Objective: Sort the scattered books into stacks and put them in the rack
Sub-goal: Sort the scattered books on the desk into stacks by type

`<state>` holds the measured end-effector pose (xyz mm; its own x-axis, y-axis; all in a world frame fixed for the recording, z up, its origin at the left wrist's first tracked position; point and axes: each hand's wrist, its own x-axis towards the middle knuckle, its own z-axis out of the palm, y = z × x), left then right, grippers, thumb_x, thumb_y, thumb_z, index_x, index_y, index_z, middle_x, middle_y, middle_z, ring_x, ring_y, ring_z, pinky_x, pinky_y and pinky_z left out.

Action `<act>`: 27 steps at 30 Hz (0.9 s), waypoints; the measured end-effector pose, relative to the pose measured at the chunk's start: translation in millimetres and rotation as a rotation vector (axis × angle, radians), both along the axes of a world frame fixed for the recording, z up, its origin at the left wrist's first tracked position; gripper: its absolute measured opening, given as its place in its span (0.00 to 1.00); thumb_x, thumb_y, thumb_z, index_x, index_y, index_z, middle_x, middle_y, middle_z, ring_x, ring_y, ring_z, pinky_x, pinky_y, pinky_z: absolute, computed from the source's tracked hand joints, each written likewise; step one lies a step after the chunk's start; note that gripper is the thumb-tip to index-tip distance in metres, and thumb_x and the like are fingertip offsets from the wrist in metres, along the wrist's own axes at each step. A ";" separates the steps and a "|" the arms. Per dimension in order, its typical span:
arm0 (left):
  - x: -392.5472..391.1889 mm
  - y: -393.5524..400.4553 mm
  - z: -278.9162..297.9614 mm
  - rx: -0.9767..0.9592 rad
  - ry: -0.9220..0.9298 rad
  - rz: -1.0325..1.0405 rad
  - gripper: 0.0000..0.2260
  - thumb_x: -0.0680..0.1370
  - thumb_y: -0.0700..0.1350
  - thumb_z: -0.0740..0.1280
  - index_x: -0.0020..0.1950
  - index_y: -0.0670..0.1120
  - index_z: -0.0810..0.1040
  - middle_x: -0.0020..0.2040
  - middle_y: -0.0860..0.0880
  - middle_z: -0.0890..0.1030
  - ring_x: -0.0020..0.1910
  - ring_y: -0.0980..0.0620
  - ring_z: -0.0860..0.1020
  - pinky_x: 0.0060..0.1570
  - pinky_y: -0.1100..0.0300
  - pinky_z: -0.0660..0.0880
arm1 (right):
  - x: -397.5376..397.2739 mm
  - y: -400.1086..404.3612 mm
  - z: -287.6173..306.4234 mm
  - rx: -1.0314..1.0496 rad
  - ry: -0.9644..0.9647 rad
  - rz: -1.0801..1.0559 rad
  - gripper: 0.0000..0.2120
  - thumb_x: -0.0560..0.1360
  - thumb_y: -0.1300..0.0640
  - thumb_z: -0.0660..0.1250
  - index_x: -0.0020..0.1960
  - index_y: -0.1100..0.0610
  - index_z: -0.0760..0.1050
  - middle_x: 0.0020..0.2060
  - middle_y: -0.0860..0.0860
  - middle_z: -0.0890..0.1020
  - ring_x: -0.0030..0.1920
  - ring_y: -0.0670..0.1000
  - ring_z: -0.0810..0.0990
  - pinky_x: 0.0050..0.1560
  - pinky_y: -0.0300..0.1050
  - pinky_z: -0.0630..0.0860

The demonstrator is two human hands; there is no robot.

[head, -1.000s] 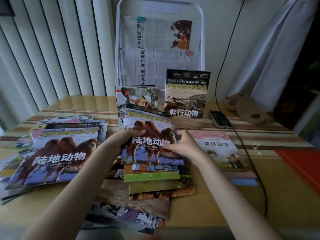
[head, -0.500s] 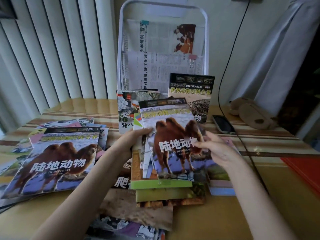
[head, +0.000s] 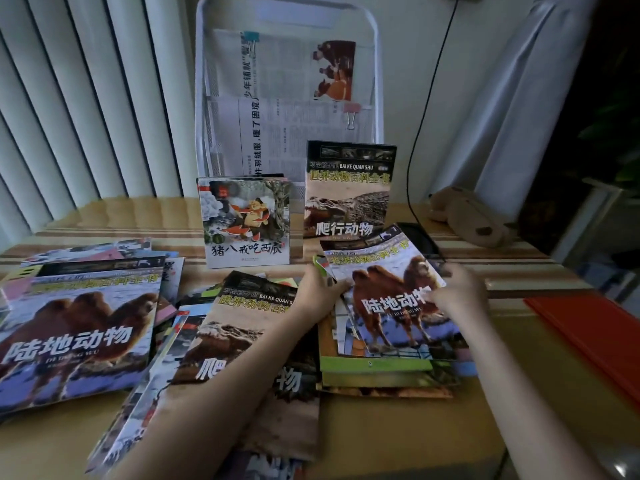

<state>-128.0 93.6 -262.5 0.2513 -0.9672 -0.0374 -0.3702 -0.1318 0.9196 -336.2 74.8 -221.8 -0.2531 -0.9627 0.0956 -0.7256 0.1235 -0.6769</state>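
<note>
Both hands, the left hand (head: 320, 292) and right hand (head: 457, 289), pinch the camel book (head: 391, 299) by its edges; shifted right since a moment ago, it now lies atop the right-hand stack (head: 377, 370); racking comes later.

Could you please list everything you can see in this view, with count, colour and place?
Camel book: one, brown and blue, atop right stack, held by both hands.
Second camel book: one, same cover, on left pile.
Reptile book: one, brown, flat at centre, under left forearm.
Standing reptile book: one, dark, in rack's lowest tier.
Cartoon pig book: one, white-grey, standing beside it.
Rack: one, white mesh, at back, holding newspapers.
Phone: one, black, behind right stack.
Red folder: one, far right.
Left hand: grips book's left edge.
Right hand: grips right edge.
</note>
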 end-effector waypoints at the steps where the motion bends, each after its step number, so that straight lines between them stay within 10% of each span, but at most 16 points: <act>1: 0.3 1.6 -0.4 -0.023 -0.007 -0.019 0.21 0.73 0.51 0.72 0.56 0.41 0.67 0.51 0.42 0.78 0.48 0.47 0.77 0.48 0.49 0.76 | 2.1 2.1 1.2 -0.030 0.082 -0.008 0.27 0.68 0.62 0.75 0.65 0.62 0.71 0.55 0.60 0.80 0.54 0.59 0.79 0.45 0.47 0.73; 8: 1.2 1.2 -2.5 -0.044 0.049 0.016 0.24 0.78 0.51 0.65 0.67 0.41 0.63 0.58 0.45 0.76 0.55 0.47 0.76 0.49 0.56 0.74 | 11.4 12.2 11.5 -0.120 0.378 0.012 0.06 0.76 0.58 0.67 0.50 0.57 0.72 0.42 0.55 0.78 0.42 0.58 0.76 0.35 0.44 0.66; 14: 8.0 -2.6 7.2 -0.179 0.202 0.054 0.22 0.82 0.54 0.55 0.71 0.44 0.64 0.67 0.47 0.72 0.65 0.48 0.72 0.65 0.52 0.68 | 12.8 -33.4 21.4 -0.266 -0.318 0.193 0.08 0.73 0.64 0.67 0.46 0.55 0.70 0.40 0.53 0.75 0.41 0.52 0.73 0.39 0.45 0.68; 18: 12.7 -21.2 31.1 -0.287 0.147 -0.044 0.14 0.81 0.49 0.58 0.65 0.47 0.70 0.57 0.49 0.78 0.58 0.46 0.77 0.57 0.52 0.75 | 39.8 -68.8 11.4 -0.294 -0.664 0.223 0.07 0.76 0.60 0.66 0.52 0.52 0.71 0.52 0.57 0.79 0.52 0.56 0.78 0.52 0.61 0.76; 22: 20.9 -57.3 52.4 -0.382 -0.170 0.022 0.30 0.80 0.38 0.59 0.78 0.44 0.47 0.69 0.43 0.69 0.65 0.45 0.71 0.59 0.54 0.71 | 73.9 -99.5 16.9 -0.384 -0.431 0.275 0.23 0.81 0.59 0.58 0.74 0.61 0.58 0.70 0.57 0.68 0.69 0.57 0.67 0.59 0.38 0.63; 27: 16.7 -68.7 28.2 -0.298 -0.352 0.053 0.39 0.76 0.35 0.61 0.76 0.40 0.35 0.77 0.41 0.49 0.74 0.40 0.56 0.68 0.50 0.64 | 89.2 -130.0 -3.8 -0.340 -0.093 0.188 0.15 0.81 0.64 0.56 0.67 0.62 0.64 0.55 0.61 0.78 0.55 0.60 0.77 0.41 0.44 0.67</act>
